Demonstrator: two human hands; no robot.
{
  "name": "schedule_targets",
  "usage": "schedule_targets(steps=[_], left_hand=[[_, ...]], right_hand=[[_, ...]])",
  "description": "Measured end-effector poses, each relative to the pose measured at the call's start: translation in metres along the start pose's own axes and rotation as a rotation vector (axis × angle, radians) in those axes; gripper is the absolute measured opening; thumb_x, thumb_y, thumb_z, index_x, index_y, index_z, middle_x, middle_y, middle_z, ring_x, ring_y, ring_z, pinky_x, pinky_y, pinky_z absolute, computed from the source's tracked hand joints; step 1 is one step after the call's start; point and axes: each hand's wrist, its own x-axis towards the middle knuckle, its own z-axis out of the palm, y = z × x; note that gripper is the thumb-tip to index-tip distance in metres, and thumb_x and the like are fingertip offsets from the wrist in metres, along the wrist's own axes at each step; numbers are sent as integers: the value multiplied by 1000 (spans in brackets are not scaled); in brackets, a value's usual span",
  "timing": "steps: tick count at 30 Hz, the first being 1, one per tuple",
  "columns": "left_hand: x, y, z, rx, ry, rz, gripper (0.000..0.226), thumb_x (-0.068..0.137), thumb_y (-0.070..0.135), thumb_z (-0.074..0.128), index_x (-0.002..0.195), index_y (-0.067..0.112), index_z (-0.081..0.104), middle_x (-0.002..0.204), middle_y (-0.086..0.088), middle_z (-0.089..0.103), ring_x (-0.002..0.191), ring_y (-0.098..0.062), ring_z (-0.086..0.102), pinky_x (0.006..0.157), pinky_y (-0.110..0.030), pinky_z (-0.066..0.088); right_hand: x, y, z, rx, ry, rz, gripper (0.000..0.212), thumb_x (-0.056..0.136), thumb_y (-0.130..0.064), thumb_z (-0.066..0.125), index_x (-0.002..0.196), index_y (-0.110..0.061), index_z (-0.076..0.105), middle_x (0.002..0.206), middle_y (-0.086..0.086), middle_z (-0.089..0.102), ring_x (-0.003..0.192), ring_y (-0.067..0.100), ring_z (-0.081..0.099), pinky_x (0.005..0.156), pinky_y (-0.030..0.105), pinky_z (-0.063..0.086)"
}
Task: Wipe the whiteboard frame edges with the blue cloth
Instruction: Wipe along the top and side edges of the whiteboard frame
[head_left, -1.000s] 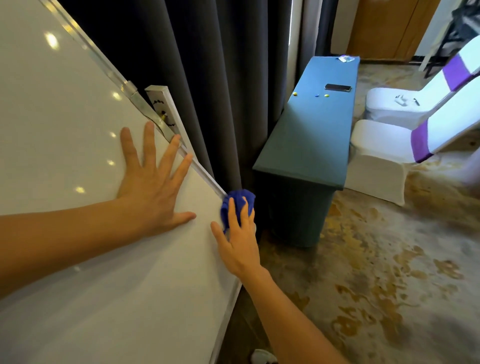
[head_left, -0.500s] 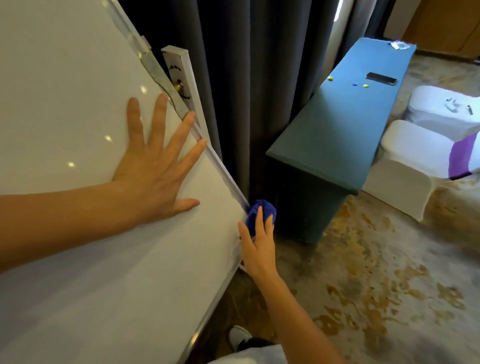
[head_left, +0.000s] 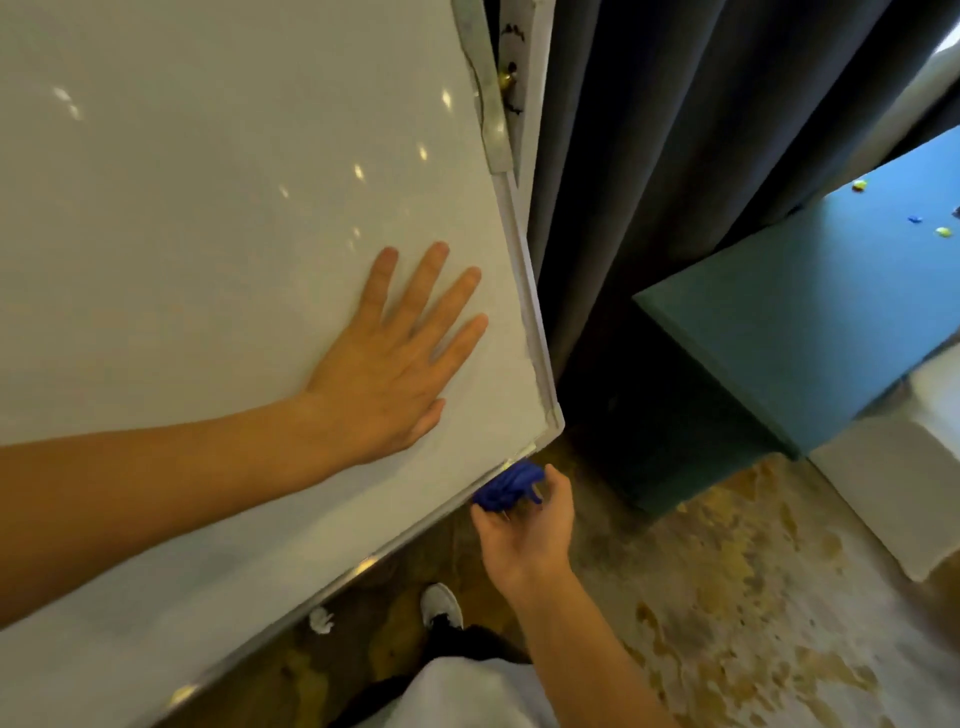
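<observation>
Here the left hand (head_left: 387, 376) lies flat on the whiteboard (head_left: 208, 234), palm down and fingers spread, gripping nothing and simply bracing the panel, which appears tilted in this view. To its right runs the frame (head_left: 535, 332), a pale strip down the board's right side that turns a corner and continues along the lower edge. Just below that corner the blue cloth (head_left: 506, 488) is bunched against the underside of the lower edge, touching it. The right hand (head_left: 524, 530) is closed around the cloth from below, fingers curled, with part of the fabric hanging loose toward the floor (head_left: 753, 597). Behind the board's right edge hang dark curtains (head_left: 675, 156), and farther right stands a teal-covered surface (head_left: 779, 338) carrying a few small coloured pieces (head_left: 943, 232).

Likely hazards, as judged from this arrangement: the cloth is held as a loose wad, so a stroke along the lower edge could let it snag on the corner or slip from the grip and drop. Only one flat palm steadies the board, so a firm upward push from below may rock or shift it. The corner itself looks easy to skip as the stroke passes from one edge to the other. A white shoe (head_left: 441, 605) stands near the board's lower edge, where a slipping panel could catch it.
</observation>
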Motion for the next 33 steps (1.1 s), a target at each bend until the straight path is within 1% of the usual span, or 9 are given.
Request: schedule_targets(steps=[3, 9, 17, 21, 23, 26, 28, 30, 33], left_hand=[[-37, 17, 4, -74, -68, -14, 85, 85, 52, 51, 155, 15, 18, 163, -24, -6, 147, -51, -12, 114, -70, -8], [-126, 50, 10, -146, -237, -180, 85, 83, 36, 62, 155, 20, 19, 164, -19, -9, 148, -46, -12, 114, -70, 0], [-203, 139, -7, -418, -367, -868, 87, 79, 38, 67, 153, 14, 28, 165, -19, -3, 149, -47, -7, 115, -70, 11], [-178, 172, -14, -548, -445, -1085, 87, 88, 50, 53, 156, 17, 11, 162, -19, -20, 147, -45, -19, 117, -66, 5], [-167, 180, -16, -579, -412, -1186, 87, 88, 52, 52, 156, 19, 10, 162, -18, -20, 147, -45, -17, 117, -64, 5], [-144, 199, -13, -805, -399, -1469, 82, 88, 53, 51, 154, 23, 13, 164, -15, -12, 148, -44, -4, 116, -59, 14], [-115, 213, -11, -1267, -232, -1891, 73, 89, 50, 56, 148, 20, 28, 162, -14, 12, 142, -42, 24, 111, -53, 30], [-69, 233, -10, -1963, 155, -2336, 61, 89, 48, 59, 140, 17, 43, 146, -11, 41, 123, -38, 49, 98, -50, 47], [-4, 252, -7, -2720, 846, -2228, 47, 87, 47, 60, 120, 14, 67, 121, -14, 68, 98, -34, 68, 77, -46, 58]], right_hand=[[3, -13, 4, -61, -16, -34, 38, 90, -39, 62, 119, -15, 63, 125, 14, 66, 115, 30, 62, 107, 48, 43], [-13, 19, 1, -254, -46, 268, 46, 89, -44, 63, 121, -11, 60, 123, 18, 60, 115, 37, 59, 107, 54, 41], [-30, -37, 4, -755, -191, 154, 31, 89, -24, 65, 114, -6, 62, 117, 14, 65, 113, 29, 62, 103, 41, 46], [-25, -51, 7, -1513, -318, -170, 34, 93, -11, 58, 127, -7, 60, 102, 6, 66, 84, 15, 62, 86, 34, 53], [-21, -61, 7, -2044, -515, -489, 42, 92, -17, 56, 134, -10, 55, 93, 3, 66, 75, 11, 60, 69, 23, 50], [-14, -72, 5, -2368, -957, -819, 59, 93, -19, 56, 148, -7, 38, 107, 10, 67, 82, 14, 61, 69, 17, 46], [-4, -79, 8, -2528, -1246, -978, 65, 95, -24, 52, 153, -11, 26, 132, 12, 58, 101, 24, 62, 82, 32, 52], [9, -92, 17, -2626, -1513, -1076, 66, 96, -29, 48, 155, -16, 22, 148, 9, 44, 112, 27, 59, 88, 37, 53], [17, -105, 41, -2545, -1827, -956, 65, 95, -28, 47, 155, -23, 23, 147, 6, 44, 116, 25, 56, 94, 36, 51]])
